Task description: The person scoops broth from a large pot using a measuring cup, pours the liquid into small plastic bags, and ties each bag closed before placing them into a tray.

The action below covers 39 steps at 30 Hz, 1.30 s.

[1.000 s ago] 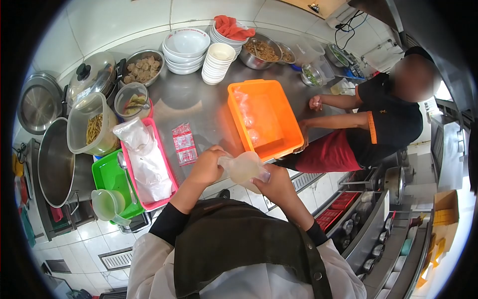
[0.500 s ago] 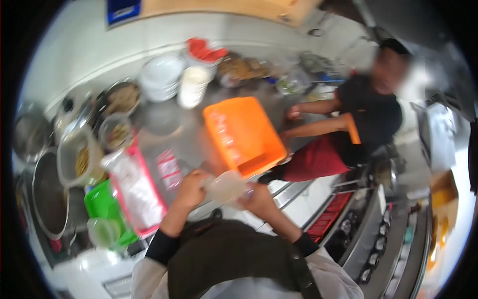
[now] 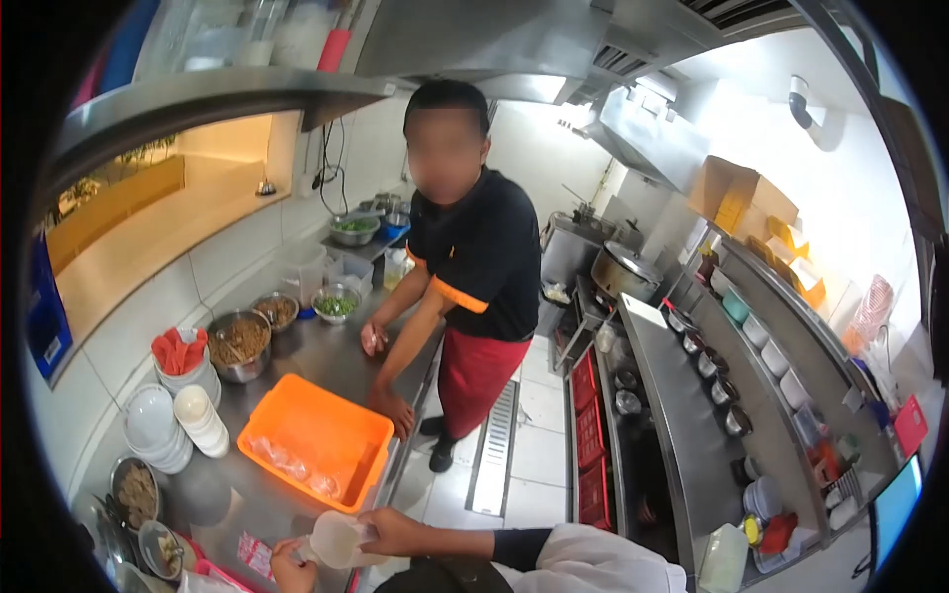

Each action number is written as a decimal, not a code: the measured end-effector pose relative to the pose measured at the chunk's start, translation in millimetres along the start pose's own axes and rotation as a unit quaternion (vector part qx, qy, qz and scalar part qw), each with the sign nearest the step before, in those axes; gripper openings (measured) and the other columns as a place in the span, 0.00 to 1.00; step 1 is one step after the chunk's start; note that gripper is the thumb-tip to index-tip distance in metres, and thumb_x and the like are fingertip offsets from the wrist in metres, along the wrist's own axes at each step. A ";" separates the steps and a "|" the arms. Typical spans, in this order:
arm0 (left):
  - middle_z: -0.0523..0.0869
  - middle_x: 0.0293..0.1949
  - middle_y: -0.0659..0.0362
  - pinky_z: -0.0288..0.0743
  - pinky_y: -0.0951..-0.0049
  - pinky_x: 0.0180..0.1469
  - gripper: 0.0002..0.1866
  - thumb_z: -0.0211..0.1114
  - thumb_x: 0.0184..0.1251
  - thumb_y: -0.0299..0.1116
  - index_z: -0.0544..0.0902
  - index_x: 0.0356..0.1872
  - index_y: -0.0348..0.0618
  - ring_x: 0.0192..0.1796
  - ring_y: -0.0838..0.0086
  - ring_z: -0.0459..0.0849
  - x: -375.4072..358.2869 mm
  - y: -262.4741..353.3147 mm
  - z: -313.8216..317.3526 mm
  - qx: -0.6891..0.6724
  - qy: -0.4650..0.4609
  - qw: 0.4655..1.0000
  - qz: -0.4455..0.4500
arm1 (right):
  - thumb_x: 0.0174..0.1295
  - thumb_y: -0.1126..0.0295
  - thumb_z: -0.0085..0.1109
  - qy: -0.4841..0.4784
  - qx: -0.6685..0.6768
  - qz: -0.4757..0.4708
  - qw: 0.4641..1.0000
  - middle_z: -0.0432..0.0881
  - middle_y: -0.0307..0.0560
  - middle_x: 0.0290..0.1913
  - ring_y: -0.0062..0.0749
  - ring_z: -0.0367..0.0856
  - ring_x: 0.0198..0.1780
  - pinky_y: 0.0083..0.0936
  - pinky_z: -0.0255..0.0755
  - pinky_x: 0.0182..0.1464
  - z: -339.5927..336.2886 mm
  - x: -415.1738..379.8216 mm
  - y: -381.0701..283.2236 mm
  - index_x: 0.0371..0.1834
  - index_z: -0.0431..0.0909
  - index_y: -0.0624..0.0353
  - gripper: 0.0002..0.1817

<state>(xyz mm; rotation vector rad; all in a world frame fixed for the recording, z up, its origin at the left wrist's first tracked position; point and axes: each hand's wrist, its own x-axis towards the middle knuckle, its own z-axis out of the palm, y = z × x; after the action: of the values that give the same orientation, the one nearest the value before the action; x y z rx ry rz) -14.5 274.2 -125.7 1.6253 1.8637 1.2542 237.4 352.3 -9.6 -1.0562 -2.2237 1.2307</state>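
Note:
At the bottom of the view, my right hand (image 3: 391,534) grips a pale translucent cup (image 3: 337,540) by its right side. My left hand (image 3: 291,568) is closed by the cup's left side; whatever its fingers hold is too small to make out. Just above is an orange tray (image 3: 316,435) with several clear plastic pieces (image 3: 287,460) along its near side. A pink-and-white printed packet (image 3: 255,553) lies left of my left hand. Across the tray stands a co-worker (image 3: 474,247) in a dark shirt and red apron, hands on the counter.
White bowls (image 3: 156,425), stacked cups (image 3: 200,420) and a metal bowl of brown food (image 3: 239,344) line the wall side. A floor drain (image 3: 494,450) runs down the aisle. Steel shelving (image 3: 682,425) with small containers stands on the right.
The view has swung up and to the right, showing more of the kitchen. The cup remains between my hands. The co-worker's head is now raised toward the camera.

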 end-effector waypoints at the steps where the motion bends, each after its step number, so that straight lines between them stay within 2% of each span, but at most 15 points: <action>1: 0.83 0.36 0.48 0.76 0.73 0.30 0.18 0.60 0.33 0.18 0.85 0.34 0.34 0.40 0.61 0.83 5.4 -4.2 2.8 0.023 0.010 0.999 0.042 | 0.50 0.63 0.69 -0.001 -0.004 -0.002 1.000 0.78 0.57 0.28 0.42 0.80 0.32 0.35 0.71 0.37 -1.4 -1.2 1.7 0.35 0.76 0.67 0.18; 4: 0.83 0.36 0.49 0.77 0.73 0.32 0.18 0.61 0.32 0.19 0.85 0.33 0.34 0.40 0.62 0.83 8.5 21.2 -8.4 -0.023 -0.031 0.998 -0.047 | 0.51 0.61 0.69 0.003 0.011 -0.003 1.000 0.79 0.56 0.29 0.39 0.81 0.33 0.33 0.72 0.37 -5.7 -4.5 4.6 0.37 0.77 0.66 0.19; 7: 0.83 0.37 0.49 0.78 0.73 0.33 0.18 0.62 0.33 0.19 0.86 0.33 0.35 0.39 0.62 0.84 4.2 2.8 0.2 -0.043 0.006 0.999 -0.022 | 0.52 0.59 0.69 0.025 0.014 -0.015 0.999 0.80 0.55 0.28 0.40 0.81 0.32 0.33 0.72 0.36 -5.1 -12.3 6.3 0.38 0.78 0.66 0.20; 10: 0.83 0.38 0.49 0.79 0.73 0.32 0.19 0.62 0.33 0.18 0.86 0.35 0.35 0.38 0.62 0.84 7.8 5.6 -2.3 0.010 -0.023 1.000 0.018 | 0.52 0.57 0.69 0.033 0.017 -0.012 0.999 0.80 0.55 0.27 0.40 0.82 0.30 0.33 0.72 0.35 -5.8 -13.4 11.6 0.40 0.79 0.65 0.22; 13: 0.83 0.40 0.50 0.79 0.74 0.31 0.19 0.64 0.34 0.19 0.85 0.36 0.34 0.38 0.63 0.84 7.7 13.1 -2.0 -0.029 -0.034 0.998 -0.052 | 0.51 0.56 0.70 0.036 0.025 -0.002 0.999 0.81 0.56 0.28 0.41 0.82 0.30 0.33 0.73 0.35 -5.5 -18.0 15.1 0.43 0.80 0.65 0.24; 16: 0.83 0.40 0.50 0.80 0.76 0.31 0.18 0.64 0.36 0.18 0.85 0.36 0.33 0.39 0.64 0.84 10.2 22.4 -4.6 -0.050 -0.049 0.996 -0.059 | 0.51 0.56 0.70 0.011 0.014 0.040 0.999 0.81 0.56 0.28 0.40 0.82 0.30 0.33 0.73 0.36 -9.7 -19.9 12.0 0.43 0.80 0.65 0.24; 19: 0.83 0.40 0.50 0.81 0.76 0.31 0.18 0.63 0.37 0.17 0.85 0.36 0.33 0.38 0.65 0.84 5.8 7.0 0.4 -0.025 -0.033 0.999 -0.017 | 0.52 0.56 0.70 0.044 0.010 0.007 0.999 0.81 0.56 0.28 0.39 0.82 0.30 0.32 0.73 0.36 -4.4 -21.9 20.4 0.42 0.80 0.65 0.24; 22: 0.84 0.38 0.46 0.80 0.69 0.37 0.18 0.64 0.36 0.19 0.85 0.35 0.33 0.40 0.58 0.84 3.6 -2.8 2.7 -0.028 -0.023 0.999 -0.019 | 0.52 0.56 0.71 0.021 0.017 0.033 0.999 0.82 0.56 0.28 0.39 0.82 0.30 0.32 0.73 0.36 -9.8 -23.6 11.3 0.42 0.81 0.65 0.23; 25: 0.84 0.39 0.46 0.79 0.66 0.41 0.18 0.65 0.37 0.20 0.85 0.36 0.33 0.41 0.56 0.84 6.1 36.9 -10.9 -0.064 -0.040 0.992 -0.099 | 0.52 0.56 0.71 0.006 0.014 0.031 0.999 0.82 0.56 0.29 0.39 0.82 0.30 0.32 0.73 0.36 -11.0 -23.6 9.7 0.41 0.81 0.65 0.23; 28: 0.84 0.40 0.46 0.80 0.67 0.41 0.18 0.65 0.37 0.20 0.85 0.37 0.33 0.41 0.57 0.84 3.3 15.6 -5.8 -0.019 -0.032 0.998 -0.052 | 0.50 0.60 0.70 0.020 0.015 0.025 0.999 0.81 0.57 0.27 0.45 0.83 0.31 0.34 0.74 0.36 -11.9 -25.6 4.5 0.37 0.80 0.67 0.20; 31: 0.84 0.40 0.47 0.81 0.69 0.38 0.18 0.64 0.38 0.19 0.85 0.37 0.33 0.41 0.59 0.84 2.5 6.3 -1.8 -0.009 -0.024 0.999 -0.026 | 0.52 0.56 0.71 0.011 -0.001 0.037 0.999 0.82 0.55 0.28 0.38 0.82 0.30 0.32 0.73 0.36 -10.0 -25.4 11.5 0.40 0.81 0.66 0.23; 37: 0.83 0.40 0.49 0.80 0.73 0.32 0.18 0.64 0.38 0.18 0.85 0.38 0.33 0.36 0.63 0.84 7.2 39.4 -12.2 -0.032 -0.048 0.996 -0.071 | 0.53 0.57 0.70 0.008 -0.002 0.037 0.999 0.82 0.56 0.28 0.37 0.83 0.31 0.31 0.73 0.36 -10.8 -26.6 12.4 0.39 0.81 0.66 0.22; 39: 0.83 0.39 0.49 0.80 0.74 0.31 0.18 0.64 0.39 0.18 0.85 0.38 0.33 0.35 0.64 0.83 5.2 33.0 -11.0 -0.022 -0.039 0.998 -0.045 | 0.53 0.57 0.70 0.023 -0.003 0.025 0.999 0.82 0.55 0.28 0.37 0.82 0.31 0.31 0.73 0.36 -7.2 -27.3 16.0 0.39 0.81 0.66 0.22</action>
<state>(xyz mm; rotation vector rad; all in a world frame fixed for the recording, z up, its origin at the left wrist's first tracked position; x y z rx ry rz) -4.5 272.8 -92.1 1.5282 1.8282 1.1704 266.4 340.7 -18.5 -1.1366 -2.1795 1.2095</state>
